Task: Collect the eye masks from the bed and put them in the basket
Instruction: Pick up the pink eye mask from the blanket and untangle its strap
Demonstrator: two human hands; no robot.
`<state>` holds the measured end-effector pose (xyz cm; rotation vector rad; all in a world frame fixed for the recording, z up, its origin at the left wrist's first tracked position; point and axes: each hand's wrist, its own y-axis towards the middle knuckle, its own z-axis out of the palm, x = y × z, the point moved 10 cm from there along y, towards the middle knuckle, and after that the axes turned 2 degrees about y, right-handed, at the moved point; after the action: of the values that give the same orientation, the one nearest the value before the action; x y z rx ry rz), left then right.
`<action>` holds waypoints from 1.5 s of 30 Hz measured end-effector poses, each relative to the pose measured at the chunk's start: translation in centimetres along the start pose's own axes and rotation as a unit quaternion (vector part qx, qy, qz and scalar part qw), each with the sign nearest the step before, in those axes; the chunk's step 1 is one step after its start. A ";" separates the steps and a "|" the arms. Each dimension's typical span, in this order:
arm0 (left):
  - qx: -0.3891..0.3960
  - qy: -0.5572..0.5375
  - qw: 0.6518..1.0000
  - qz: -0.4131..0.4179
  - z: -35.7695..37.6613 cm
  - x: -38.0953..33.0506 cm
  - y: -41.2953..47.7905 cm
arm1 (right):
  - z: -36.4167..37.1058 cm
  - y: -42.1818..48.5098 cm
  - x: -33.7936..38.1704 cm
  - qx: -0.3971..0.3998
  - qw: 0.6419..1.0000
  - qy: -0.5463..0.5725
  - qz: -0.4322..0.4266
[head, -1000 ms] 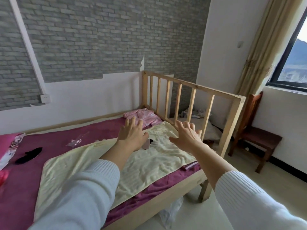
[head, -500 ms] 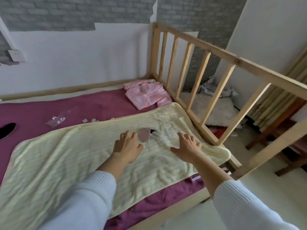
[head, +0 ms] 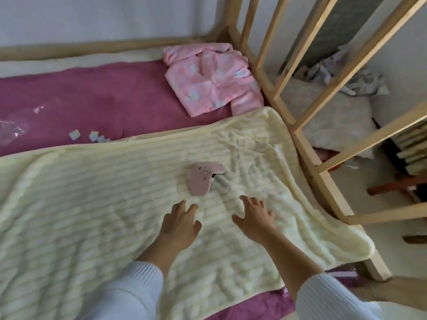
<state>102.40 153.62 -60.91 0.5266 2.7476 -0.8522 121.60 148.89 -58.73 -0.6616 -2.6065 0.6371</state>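
A pink eye mask [head: 202, 178] lies folded on the cream blanket [head: 92, 192] that covers the near part of the bed, with a bit of black strap showing at its right edge. My left hand [head: 180, 224] hovers just below the mask, fingers spread, holding nothing. My right hand [head: 255, 215] is beside it to the right, also open and empty, a short way from the mask. No basket is in view.
A pink fleece garment [head: 212, 87] lies at the bed's far right corner on the magenta sheet [head: 104, 95]. Clear plastic wrappers [head: 13, 129] and small scraps lie at the left. The wooden slatted rail [head: 298, 125] bounds the bed's right end, with bedding on the floor beyond.
The view has tilted down and closed in on the bed. Both hands have lowered toward the blanket and now sit just short of the pink mask.
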 end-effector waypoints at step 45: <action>-0.272 -0.560 0.776 -0.099 -17.6 3.0 -22.7 | -8.9 -17.8 13.7 0.243 0.796 0.511 -0.215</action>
<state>88.95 147.20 -36.15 -0.3341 1.7440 -0.1871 108.19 144.92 -39.02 -0.1271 -1.4025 0.5377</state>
